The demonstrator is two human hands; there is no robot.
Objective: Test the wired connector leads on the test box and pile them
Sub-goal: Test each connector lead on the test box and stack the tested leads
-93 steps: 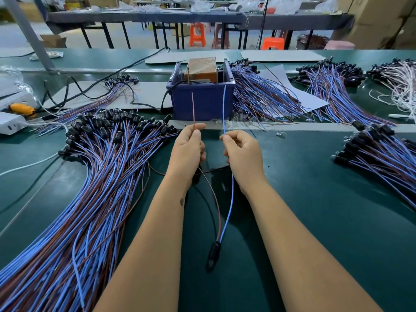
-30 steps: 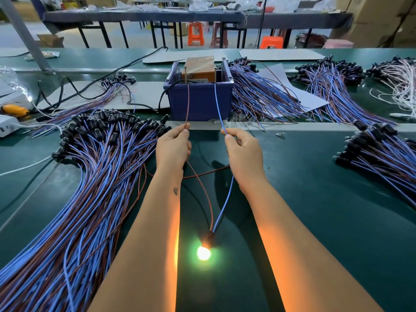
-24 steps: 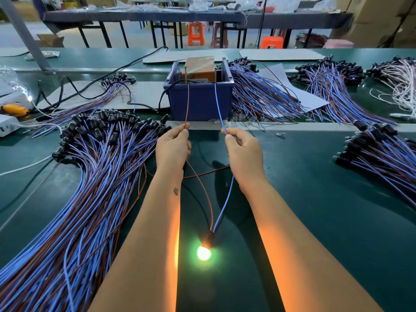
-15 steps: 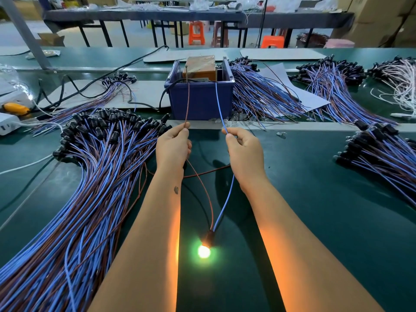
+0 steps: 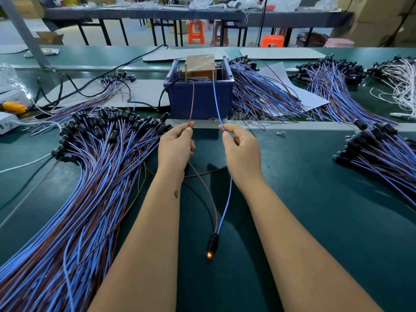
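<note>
Bare mat (image 5: 315,199) right of hands (image 5: 176,147)

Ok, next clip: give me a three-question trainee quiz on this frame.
1. True or false: the left hand pinches the blue wire.
2. Where do the two held wires meet? A) at the black connector near the person, B) inside the blue bin, C) in the big pile on the left.
3. Fill in: the connector's tip shows a small ____ glow.

Key: 1 false, it pinches the brown wire, and the right hand pinches the blue one. 2 A. 3 orange.
</note>
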